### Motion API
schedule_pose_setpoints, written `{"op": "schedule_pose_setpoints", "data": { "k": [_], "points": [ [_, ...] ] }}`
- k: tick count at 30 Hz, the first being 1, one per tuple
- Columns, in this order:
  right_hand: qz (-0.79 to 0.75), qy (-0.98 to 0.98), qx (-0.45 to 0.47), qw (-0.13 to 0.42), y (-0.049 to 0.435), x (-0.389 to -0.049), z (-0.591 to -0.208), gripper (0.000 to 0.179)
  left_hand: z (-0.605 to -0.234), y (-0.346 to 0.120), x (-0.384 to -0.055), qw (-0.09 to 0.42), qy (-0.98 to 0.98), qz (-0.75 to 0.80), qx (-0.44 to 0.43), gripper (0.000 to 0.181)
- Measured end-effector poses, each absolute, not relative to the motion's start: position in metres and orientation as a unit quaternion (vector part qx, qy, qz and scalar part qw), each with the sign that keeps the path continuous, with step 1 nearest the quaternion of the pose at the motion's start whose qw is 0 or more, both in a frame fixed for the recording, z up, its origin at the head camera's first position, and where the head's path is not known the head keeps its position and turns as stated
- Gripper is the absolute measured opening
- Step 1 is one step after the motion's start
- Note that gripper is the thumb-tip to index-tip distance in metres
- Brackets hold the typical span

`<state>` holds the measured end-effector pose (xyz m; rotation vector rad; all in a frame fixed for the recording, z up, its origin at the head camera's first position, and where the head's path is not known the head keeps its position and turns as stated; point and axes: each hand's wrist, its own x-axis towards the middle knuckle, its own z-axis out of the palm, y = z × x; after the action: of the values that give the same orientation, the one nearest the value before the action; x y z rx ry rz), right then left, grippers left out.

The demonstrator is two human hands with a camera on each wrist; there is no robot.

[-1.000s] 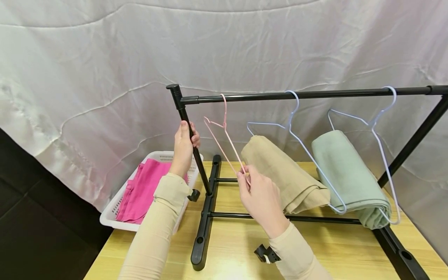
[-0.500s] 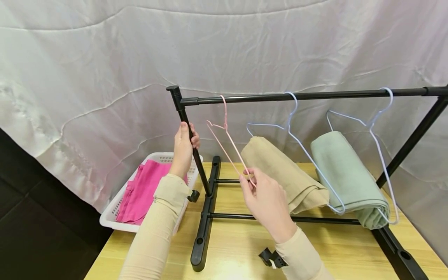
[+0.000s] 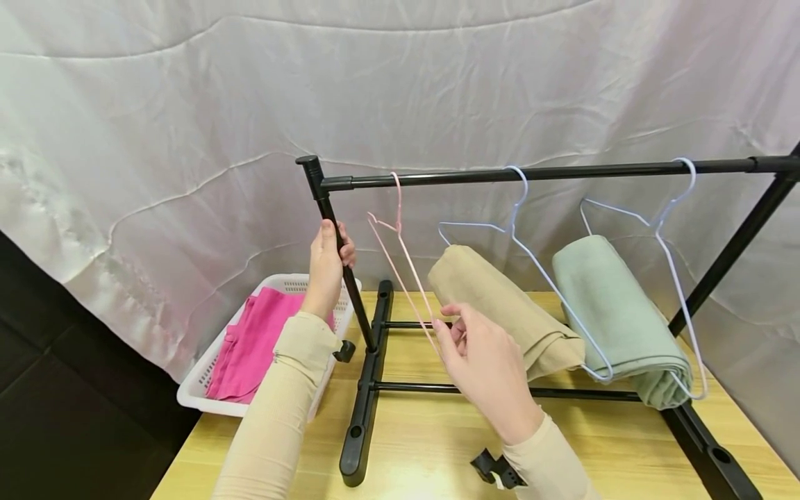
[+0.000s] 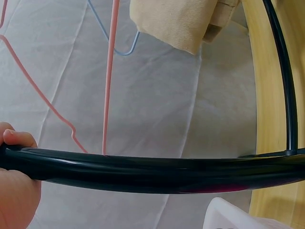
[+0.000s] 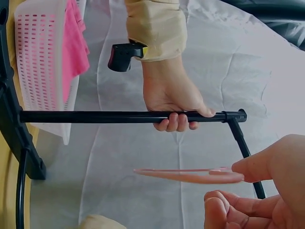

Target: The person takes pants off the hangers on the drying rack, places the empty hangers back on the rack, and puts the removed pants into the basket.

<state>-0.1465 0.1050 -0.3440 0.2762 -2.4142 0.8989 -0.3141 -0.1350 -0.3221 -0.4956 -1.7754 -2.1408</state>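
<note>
head | L hand (image 3: 326, 267) grips rack post (image 3: 340, 260) to steady it | R hand (image 3: 484, 364) fingers loose, touching pink hanger (image 3: 400, 257) w/ fingertips, not gripping

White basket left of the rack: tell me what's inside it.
The white basket holds a pink cloth, folded and lying against its near side. The left forearm covers the basket's right part, so anything lying there, or under the cloth, cannot be seen.

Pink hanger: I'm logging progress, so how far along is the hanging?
Done: tan cloth and green cloth hang on blue hangers. In hand: right hand touches the bare pink hanger; left hand grips the rack post. Left: pink cloth in the basket.
</note>
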Motion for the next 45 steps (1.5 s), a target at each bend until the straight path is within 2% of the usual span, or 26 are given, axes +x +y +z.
{"op": "schedule_pose_setpoints", "data": {
  "k": [22,32,45],
  "points": [
    [0.338,-0.886,0.102,0.301,0.135,-0.134,-0.329,0.018,-0.324,-0.135,-0.315,0.154,-0.622,-0.748,-0.173,0.044],
    [0.314,-0.874,0.104,0.356,0.156,-0.132,-0.323,0.015,-0.323,-0.135,-0.315,0.163,-0.624,-0.745,-0.171,0.045],
    [0.312,-0.862,0.116,0.383,0.187,-0.13,-0.313,0.014,-0.322,-0.136,-0.315,0.161,-0.625,-0.744,-0.172,0.054]
  ]
}}
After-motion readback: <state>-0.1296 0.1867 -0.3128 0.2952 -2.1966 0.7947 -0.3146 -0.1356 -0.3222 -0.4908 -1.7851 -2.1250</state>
